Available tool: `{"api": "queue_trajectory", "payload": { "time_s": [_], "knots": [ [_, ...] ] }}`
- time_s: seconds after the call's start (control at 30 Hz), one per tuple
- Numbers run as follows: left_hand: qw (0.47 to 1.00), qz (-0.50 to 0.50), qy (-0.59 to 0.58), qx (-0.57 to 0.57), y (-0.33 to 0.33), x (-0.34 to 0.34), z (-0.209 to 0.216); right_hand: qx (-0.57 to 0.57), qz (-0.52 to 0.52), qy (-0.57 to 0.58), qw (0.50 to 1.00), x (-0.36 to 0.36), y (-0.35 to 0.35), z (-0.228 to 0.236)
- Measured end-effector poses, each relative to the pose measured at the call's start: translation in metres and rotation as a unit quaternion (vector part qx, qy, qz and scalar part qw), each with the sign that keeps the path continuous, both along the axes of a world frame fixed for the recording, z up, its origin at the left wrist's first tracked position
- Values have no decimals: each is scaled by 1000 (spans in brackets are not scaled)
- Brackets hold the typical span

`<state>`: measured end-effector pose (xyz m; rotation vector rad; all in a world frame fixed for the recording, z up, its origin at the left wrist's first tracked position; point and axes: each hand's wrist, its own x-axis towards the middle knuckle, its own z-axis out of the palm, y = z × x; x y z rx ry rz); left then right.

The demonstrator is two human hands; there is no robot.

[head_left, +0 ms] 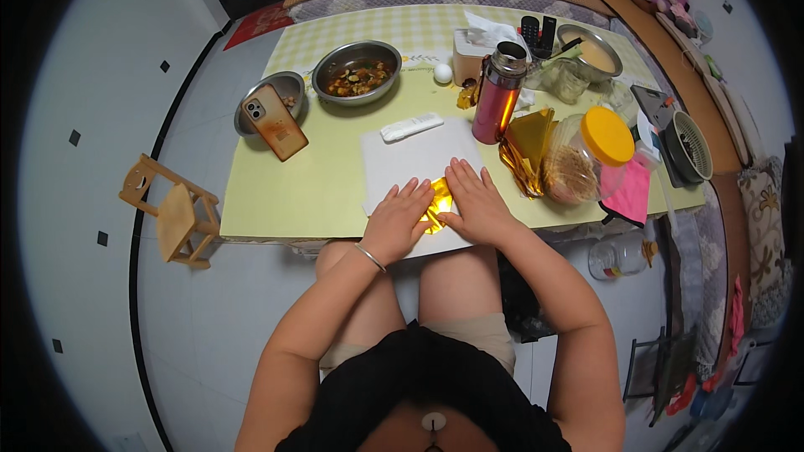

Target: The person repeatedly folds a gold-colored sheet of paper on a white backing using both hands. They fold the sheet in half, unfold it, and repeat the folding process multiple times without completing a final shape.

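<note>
A small sheet of shiny gold foil paper [438, 205] lies on a white sheet [394, 163] at the table's front edge. My left hand [398, 218] rests flat on its left side, fingers stretched forward. On the right side of the foil, my right hand [476, 205] also lies flat, with its thumb reaching over the gold surface. Both palms cover part of the foil, so its full outline is hidden. Farther up the white sheet is a slim white packet [411, 128]. A stack of larger gold foil sheets [528, 151] sits to the right of my right hand.
A pink metal flask [501, 96] stands upright behind the white sheet. To its right are a yellow-lidded jar [578, 163] and a pink cloth [628, 192]. A phone [275, 123] leans on a metal bowl [293, 85] at left, near a larger bowl of food [358, 75].
</note>
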<state>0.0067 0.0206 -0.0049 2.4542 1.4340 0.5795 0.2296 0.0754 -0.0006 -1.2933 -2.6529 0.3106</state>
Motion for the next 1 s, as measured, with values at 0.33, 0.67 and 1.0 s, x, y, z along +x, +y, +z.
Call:
{"api": "queue_trajectory", "payload": {
  "time_s": [0.33, 0.67, 1.0],
  "knots": [
    [971, 236, -15, 39, 3, -17, 23, 69, 78, 49, 993, -16, 42, 19],
    [989, 128, 20, 64, 20, -14, 32, 113, 253, 40, 960, -37, 58, 44],
    [971, 128, 114, 165, -43, -13, -15, 94, 170, 45, 980, 18, 29, -5]
  ]
}}
